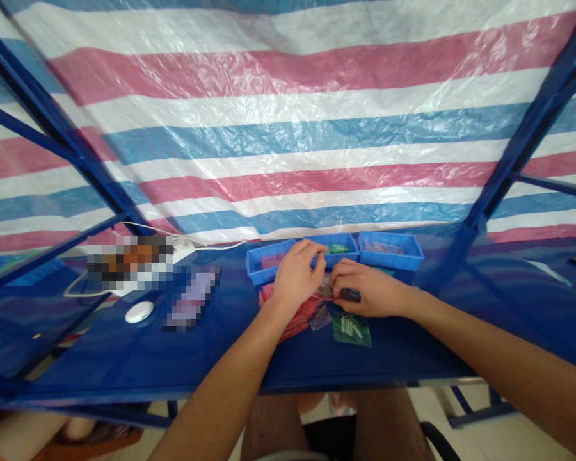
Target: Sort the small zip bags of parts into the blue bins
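My left hand (297, 274) is bent over a pile of red plastic bags (300, 320), its thumb and fingers brought together near the bins. What they pinch, if anything, is too small to make out. My right hand (369, 289) is closed around a small dark object (350, 294) whose kind I cannot tell. Between the two hands lies a clear plastic bag (324, 289), partly covered by fingers. Below them rest another small clear bag (321, 318) and a green zip bag (352, 328) with several pale, rod-like pieces inside.
Along the back of the blue table (211, 358) stand a left bin (259, 266) with red bags, a middle bin (338, 261) with green ones and a right bin (392, 259) with clear ones. A white round case (139, 312) and white cables (211, 244) lie left.
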### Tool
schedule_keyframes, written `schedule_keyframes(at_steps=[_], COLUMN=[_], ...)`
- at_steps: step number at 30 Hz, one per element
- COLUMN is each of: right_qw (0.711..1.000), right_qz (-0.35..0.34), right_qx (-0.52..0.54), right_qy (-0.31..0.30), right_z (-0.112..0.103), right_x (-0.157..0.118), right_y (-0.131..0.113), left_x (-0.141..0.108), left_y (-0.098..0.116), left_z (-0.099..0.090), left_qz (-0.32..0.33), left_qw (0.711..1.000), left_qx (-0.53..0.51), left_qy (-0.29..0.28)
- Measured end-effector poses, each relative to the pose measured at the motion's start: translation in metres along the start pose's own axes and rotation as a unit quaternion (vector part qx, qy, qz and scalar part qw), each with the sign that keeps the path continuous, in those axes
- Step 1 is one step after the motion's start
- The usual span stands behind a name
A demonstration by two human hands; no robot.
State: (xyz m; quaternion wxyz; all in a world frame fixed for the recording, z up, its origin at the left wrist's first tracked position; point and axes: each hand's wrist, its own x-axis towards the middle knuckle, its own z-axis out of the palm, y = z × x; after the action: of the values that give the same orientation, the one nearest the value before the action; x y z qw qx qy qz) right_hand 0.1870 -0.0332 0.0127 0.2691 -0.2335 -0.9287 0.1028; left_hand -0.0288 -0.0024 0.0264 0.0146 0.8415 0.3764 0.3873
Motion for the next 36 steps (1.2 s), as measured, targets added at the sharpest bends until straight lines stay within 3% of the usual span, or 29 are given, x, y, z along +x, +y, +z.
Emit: schedule_keyframes(at_steps=[7, 12, 16, 20, 26, 32, 36], right_qw=[0.999, 0.982, 0.953, 0.940, 0.937, 0.939, 0.900], right_qz=[0.019, 0.118, 0.197, 0.226, 0.210, 0.193, 0.247], right_qx=[-0.001, 0.019, 0.063, 0.111, 0.165, 0.221, 0.300], right_qy=[0.041, 0.145, 0.222, 0.229, 0.224, 0.181, 0.195], right_z=[-0.004, -0.014, -0.013, -0.007, -0.006, -0.010, -0.010], right_x=[0.000, -0.005, -0.010, -0.013, -0.009, -0.007, -0.008], right_y=[-0.001, 0.012, 0.030, 0.041, 0.033, 0.025, 0.030], left_x=[0.001, 0.001, -0.001, -0.001, 0.003, 0.003, 0.002], left_y=[0.001, 0.008, 0.006, -0.002, 0.004, 0.010, 0.007], left_z=[-0.002, -0.008, -0.003, 0.002, -0.006, -0.006, -0.002], left_qz=[0.012, 0.048, 0.049, 0.028, -0.028, -0.050, -0.081], left_qw=[1.000, 0.998, 0.998, 0.998, 0.991, 0.971, 0.970], left_qx=[-0.008, -0.040, -0.029, -0.029, -0.127, -0.235, -0.226], left_qy=[0.004, 0.017, -0.014, -0.042, 0.035, -0.015, -0.019])
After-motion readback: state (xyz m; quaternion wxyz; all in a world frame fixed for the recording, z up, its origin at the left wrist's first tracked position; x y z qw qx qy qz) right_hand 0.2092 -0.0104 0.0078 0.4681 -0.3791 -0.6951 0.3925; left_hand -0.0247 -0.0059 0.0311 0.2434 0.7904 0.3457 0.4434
